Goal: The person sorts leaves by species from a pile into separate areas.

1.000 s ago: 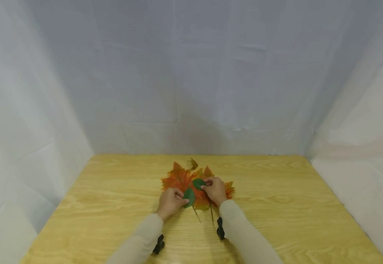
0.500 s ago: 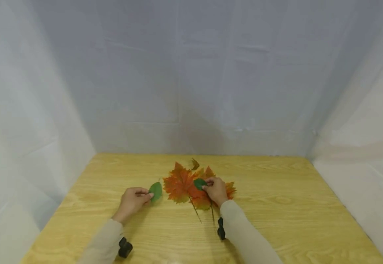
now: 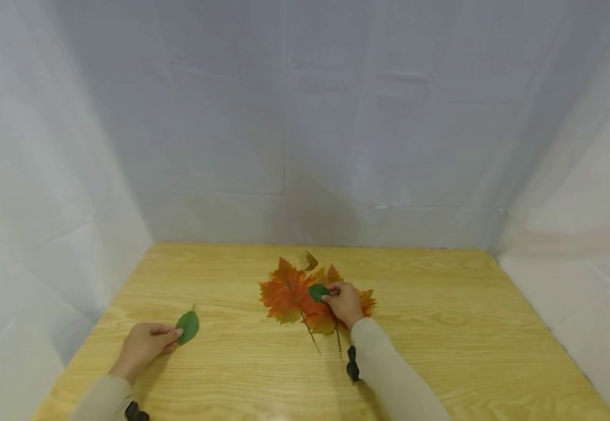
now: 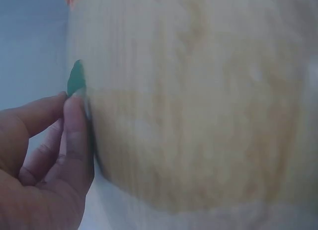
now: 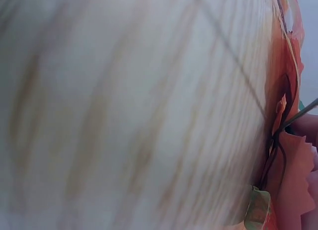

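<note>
The grip of the left hand (image 3: pixel 144 349) is closed in a pinch on one side of a smooth, oval green leaf (image 3: pixel 188 327), seemingly fabric or plastic, whose short stem points toward the far edge of the wood-grain tabletop (image 3: pixel 442 327). This leaf is nearer the left edge than the right; whether it touches the surface, I cannot tell. The right hand (image 3: pixel 344 303) pinches a darker green leaf (image 3: pixel 318 293) over a cluster of orange-red, saw-edged leaves (image 3: pixel 284 292), which lies about midway between the side edges, toward the far edge. A small, curled brownish leaf (image 3: pixel 311 261) sits just beyond it.

The step in hand looks like parting the two green leaves. My judgement is that the next move calls for a light, flat release on the left, with the right hand held steady.

The head view gives both leaf outlines and the whole layout. The left wrist view shows the pinch closely, with the leaf almost edge-on between thumb and finger. The right wrist view shows dark stems meeting among the red leaves, but mostly hides the right hand and its leaf.
</note>
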`<state>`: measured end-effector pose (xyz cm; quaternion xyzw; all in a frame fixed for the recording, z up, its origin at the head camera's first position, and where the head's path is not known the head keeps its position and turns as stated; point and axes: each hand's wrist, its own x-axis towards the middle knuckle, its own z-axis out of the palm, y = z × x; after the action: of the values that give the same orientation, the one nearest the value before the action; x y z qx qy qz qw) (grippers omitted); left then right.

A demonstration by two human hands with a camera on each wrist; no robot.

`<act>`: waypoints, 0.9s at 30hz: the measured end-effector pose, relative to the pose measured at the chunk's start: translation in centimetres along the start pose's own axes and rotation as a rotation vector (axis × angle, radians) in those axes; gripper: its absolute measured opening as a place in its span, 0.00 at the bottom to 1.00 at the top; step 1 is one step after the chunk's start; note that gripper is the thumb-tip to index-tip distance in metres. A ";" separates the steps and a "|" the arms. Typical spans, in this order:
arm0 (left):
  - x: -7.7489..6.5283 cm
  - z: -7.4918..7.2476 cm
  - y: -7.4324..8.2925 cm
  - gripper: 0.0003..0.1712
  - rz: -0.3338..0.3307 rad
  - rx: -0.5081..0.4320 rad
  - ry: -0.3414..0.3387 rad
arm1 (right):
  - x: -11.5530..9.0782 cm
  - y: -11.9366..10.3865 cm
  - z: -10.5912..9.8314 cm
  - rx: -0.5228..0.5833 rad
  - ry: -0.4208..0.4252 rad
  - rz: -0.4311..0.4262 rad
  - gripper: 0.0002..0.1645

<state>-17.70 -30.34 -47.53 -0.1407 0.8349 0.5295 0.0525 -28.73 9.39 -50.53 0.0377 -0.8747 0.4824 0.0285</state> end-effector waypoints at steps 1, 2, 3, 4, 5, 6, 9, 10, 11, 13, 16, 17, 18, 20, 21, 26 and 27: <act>0.0 -0.2 -0.3 0.25 -0.009 -0.006 -0.001 | 0.0 0.0 0.0 -0.004 0.000 -0.002 0.10; 0.0 -0.3 -0.5 0.25 -0.017 -0.010 0.004 | 0.1 0.0 0.0 -0.006 -0.001 -0.004 0.10; 0.0 -0.3 -0.6 0.25 -0.023 -0.015 0.006 | 0.1 0.1 0.0 -0.008 -0.001 -0.006 0.10; 0.0 -0.3 -0.7 0.25 -0.024 -0.022 0.006 | 0.1 0.1 0.0 -0.011 -0.002 -0.008 0.10; 0.0 -0.3 -0.7 0.24 -0.022 -0.022 0.006 | 0.1 0.1 0.0 -0.013 -0.004 -0.008 0.10; 0.0 -0.3 -0.7 0.24 -0.027 -0.022 0.010 | 0.1 0.0 0.0 -0.011 -0.006 -0.007 0.10; 0.2 -0.2 -0.6 0.24 -0.031 -0.009 0.010 | -0.1 -0.1 -0.2 -0.006 -0.009 -0.001 0.10; 0.3 -0.2 -0.6 0.24 -0.032 -0.009 0.009 | -0.1 -0.1 -0.2 -0.007 -0.009 -0.001 0.10; 0.4 -0.2 -0.6 0.24 -0.034 -0.008 0.009 | -0.1 -0.1 -0.2 -0.008 -0.008 -0.002 0.10; 0.4 -0.1 -0.7 0.23 -0.032 -0.011 0.006 | -0.2 -0.1 -0.3 -0.015 -0.005 -0.006 0.09; 0.5 -0.2 -0.7 0.23 -0.033 0.004 0.002 | -0.1 -0.3 -0.5 -0.038 0.009 -0.030 0.10; 0.5 -0.2 -0.7 0.23 -0.034 0.013 0.000 | -0.1 -0.5 -0.5 -0.042 0.017 -0.034 0.10; 0.5 -0.3 -0.7 0.23 -0.036 0.020 -0.002 | -0.1 -0.8 -0.6 -0.046 0.027 -0.039 0.10; 0.6 -0.4 -0.7 0.23 -0.044 0.039 -0.005 | -0.1 -1.5 -0.6 -0.044 0.047 -0.044 0.10; 0.6 -0.5 -0.7 0.24 -0.046 0.046 -0.006 | -0.1 -2.1 -0.6 -0.032 0.053 -0.036 0.10; 0.7 -0.5 -0.7 0.24 -0.042 0.061 -0.010 | -0.5 -5.2 0.4 0.068 0.029 0.026 0.11; 0.8 -0.5 -0.7 0.24 -0.034 0.062 -0.012 | -0.6 -5.8 0.7 0.112 0.012 0.048 0.12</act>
<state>-18.19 -31.25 -48.12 -0.1502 0.8481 0.5031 0.0708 -27.57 5.67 -46.06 0.0154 -0.8467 0.5314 0.0200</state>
